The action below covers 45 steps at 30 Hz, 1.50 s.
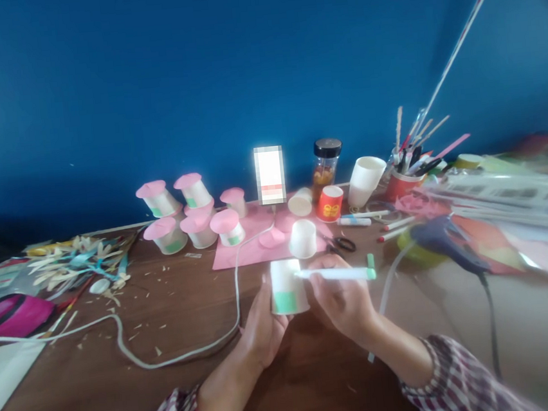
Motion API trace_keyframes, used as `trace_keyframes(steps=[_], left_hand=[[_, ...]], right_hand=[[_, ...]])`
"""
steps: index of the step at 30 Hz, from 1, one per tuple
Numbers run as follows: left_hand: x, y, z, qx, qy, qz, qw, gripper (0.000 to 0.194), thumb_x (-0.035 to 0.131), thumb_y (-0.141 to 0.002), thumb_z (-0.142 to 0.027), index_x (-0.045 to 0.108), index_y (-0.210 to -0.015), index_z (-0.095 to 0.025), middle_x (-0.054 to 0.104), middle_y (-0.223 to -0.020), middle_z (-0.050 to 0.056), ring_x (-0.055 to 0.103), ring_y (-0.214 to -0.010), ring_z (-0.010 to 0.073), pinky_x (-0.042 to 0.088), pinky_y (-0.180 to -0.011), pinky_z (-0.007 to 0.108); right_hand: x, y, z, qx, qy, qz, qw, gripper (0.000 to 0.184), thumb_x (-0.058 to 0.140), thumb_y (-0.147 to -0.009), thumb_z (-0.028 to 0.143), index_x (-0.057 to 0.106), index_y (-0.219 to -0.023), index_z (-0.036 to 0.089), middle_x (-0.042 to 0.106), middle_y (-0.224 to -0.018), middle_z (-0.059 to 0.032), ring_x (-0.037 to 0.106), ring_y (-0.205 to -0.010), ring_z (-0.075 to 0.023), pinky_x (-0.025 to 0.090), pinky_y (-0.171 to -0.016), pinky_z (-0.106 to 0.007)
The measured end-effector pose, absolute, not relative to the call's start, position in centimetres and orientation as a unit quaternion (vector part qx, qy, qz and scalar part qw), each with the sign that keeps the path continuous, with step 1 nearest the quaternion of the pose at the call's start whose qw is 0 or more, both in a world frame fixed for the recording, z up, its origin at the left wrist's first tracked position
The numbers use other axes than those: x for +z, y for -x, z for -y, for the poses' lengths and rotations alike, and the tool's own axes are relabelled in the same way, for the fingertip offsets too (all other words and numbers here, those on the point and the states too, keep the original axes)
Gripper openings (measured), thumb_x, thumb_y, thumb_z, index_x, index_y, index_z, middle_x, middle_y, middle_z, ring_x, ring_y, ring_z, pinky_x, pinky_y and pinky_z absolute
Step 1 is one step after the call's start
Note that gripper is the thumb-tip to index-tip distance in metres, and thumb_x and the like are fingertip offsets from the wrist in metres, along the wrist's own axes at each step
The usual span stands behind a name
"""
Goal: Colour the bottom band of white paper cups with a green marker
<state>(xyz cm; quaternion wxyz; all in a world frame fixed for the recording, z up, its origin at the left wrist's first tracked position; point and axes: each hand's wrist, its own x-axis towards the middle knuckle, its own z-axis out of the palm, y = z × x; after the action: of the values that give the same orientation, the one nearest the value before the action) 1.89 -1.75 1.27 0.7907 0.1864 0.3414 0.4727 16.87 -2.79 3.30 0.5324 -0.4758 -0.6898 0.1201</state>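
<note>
My left hand (265,329) grips a white paper cup (287,282), turned upside down, with a green patch coloured near its rim. Between the fingers of my right hand (343,296) is a white marker with a green end (339,273). Its tip points left and is at the cup's right side; I cannot tell whether it touches. Just beyond stands a plain white paper cup (303,239). Farther left, several upturned cups with pink paper tops (165,235) are grouped, some stacked, with green patches showing on them.
Pink paper (225,254) lies under some cups, beside black scissors (344,244). A white cable (172,359) crosses the table. At right are a glue gun (445,244), a red pen holder (404,186) and plastic packets; a jar (327,165) stands behind. Wood scraps (88,259) lie left.
</note>
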Motion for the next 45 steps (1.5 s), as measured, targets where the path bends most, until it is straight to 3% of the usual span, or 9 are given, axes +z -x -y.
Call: trace_keyframes(steps=[45], left_hand=[[1.46, -1.98, 1.7, 0.476, -0.196, -0.37, 0.773, 0.044, 0.053, -0.087, -0.049, 0.065, -0.109, -0.013, 0.071, -0.106, 0.011, 0.059, -0.11, 0.0263, 0.044, -0.096, 0.036]], right_hand=[[3.26, -16.93, 2.74, 0.116, 0.462, 0.7, 0.532, 0.006, 0.053, -0.087, 0.015, 0.054, -0.089, 0.02, 0.059, -0.079, -0.0002, 0.057, -0.067, -0.0129, 0.045, -0.063, -0.023]])
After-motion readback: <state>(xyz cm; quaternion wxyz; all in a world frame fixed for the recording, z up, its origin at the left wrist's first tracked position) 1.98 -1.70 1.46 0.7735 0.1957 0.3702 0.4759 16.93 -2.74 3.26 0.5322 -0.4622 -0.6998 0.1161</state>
